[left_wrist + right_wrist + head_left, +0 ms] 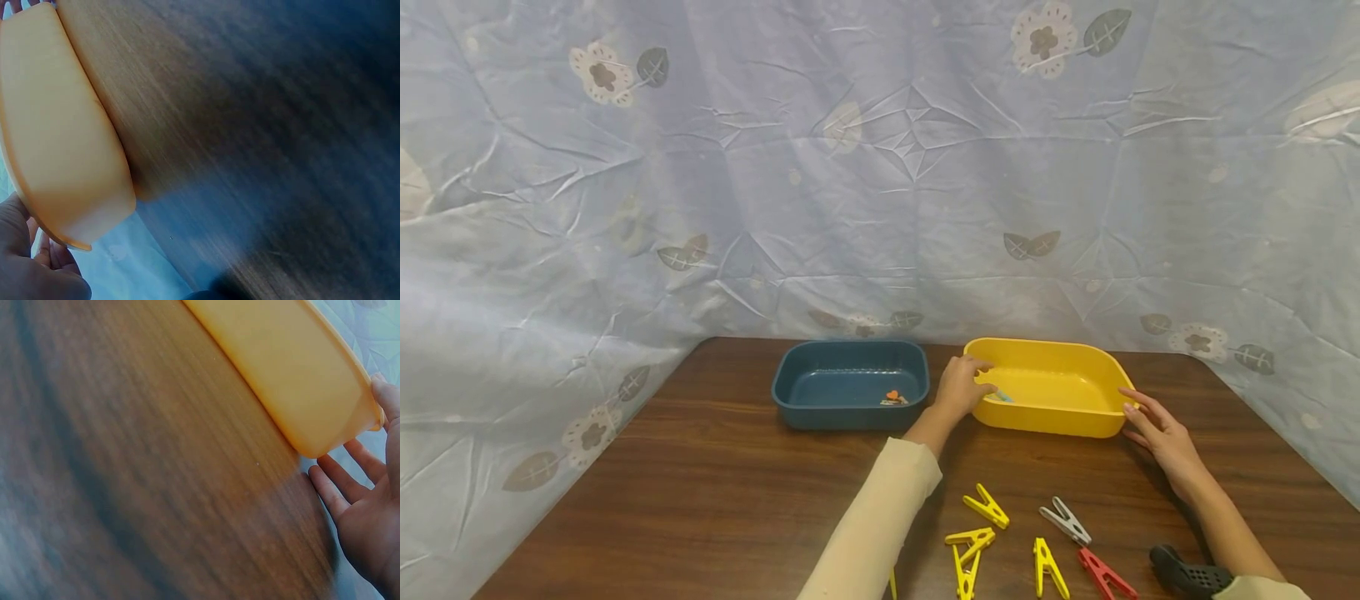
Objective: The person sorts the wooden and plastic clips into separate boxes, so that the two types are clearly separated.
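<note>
My left hand (958, 387) grips the left end of a yellow basin (1052, 422), thumb and fingers bent around its rim. In the left wrist view, that hand (37, 262) shows at the basin's end. At the opposite end rests my right hand (1168, 446), its fingers fairly straight and spread against the basin's outer wall. The right wrist view shows a thumb of this hand (369, 512) at the rim and fingers below it. A small light-blue piece (1002, 396) lies inside the basin near the left fingers, partly hidden.
Left of the yellow basin stands a dark blue basin (850, 417) holding a small orange item (892, 395). Nearer on the wooden table (737, 492) lie several yellow clothespins (987, 506), a grey clothespin (1066, 522) and a red clothespin (1107, 575). A patterned cloth (850, 208) hangs behind.
</note>
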A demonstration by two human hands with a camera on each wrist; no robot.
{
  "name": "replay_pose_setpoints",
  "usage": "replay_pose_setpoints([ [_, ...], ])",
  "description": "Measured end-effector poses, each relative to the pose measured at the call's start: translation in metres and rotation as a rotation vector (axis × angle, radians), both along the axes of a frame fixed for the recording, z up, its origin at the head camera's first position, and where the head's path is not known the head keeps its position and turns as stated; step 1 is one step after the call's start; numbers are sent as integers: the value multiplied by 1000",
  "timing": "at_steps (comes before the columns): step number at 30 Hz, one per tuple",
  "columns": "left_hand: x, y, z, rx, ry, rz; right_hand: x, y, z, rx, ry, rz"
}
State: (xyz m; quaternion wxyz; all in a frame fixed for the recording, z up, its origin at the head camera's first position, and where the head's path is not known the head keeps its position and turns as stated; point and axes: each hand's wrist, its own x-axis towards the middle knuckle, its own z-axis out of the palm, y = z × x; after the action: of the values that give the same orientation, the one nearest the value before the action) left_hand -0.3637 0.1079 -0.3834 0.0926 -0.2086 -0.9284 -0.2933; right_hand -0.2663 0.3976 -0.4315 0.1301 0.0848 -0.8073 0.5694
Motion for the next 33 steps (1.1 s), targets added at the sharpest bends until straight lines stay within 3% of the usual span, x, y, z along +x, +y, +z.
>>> replay_pose_setpoints([
  [9, 1, -7, 0, -25, -3, -64, 1, -2, -2, -8, -8, 1],
  [15, 3, -15, 10, 5, -29, -195, 1, -1, -3, -15, -7, 2],
  [18, 6, -20, 19, 27, -9, -268, 1, 1, -3, -28, -5, 1],
  [23, 16, -33, 34, 60, 35, -357, -2, 1, -2, -53, -4, 8],
  [28, 31, -52, 41, 86, 47, -456, -2, 1, -1, -42, -7, 3],
  [33, 51, -76, 42, 149, -30, -553, -1, 1, 0, -19, -4, -8],
])
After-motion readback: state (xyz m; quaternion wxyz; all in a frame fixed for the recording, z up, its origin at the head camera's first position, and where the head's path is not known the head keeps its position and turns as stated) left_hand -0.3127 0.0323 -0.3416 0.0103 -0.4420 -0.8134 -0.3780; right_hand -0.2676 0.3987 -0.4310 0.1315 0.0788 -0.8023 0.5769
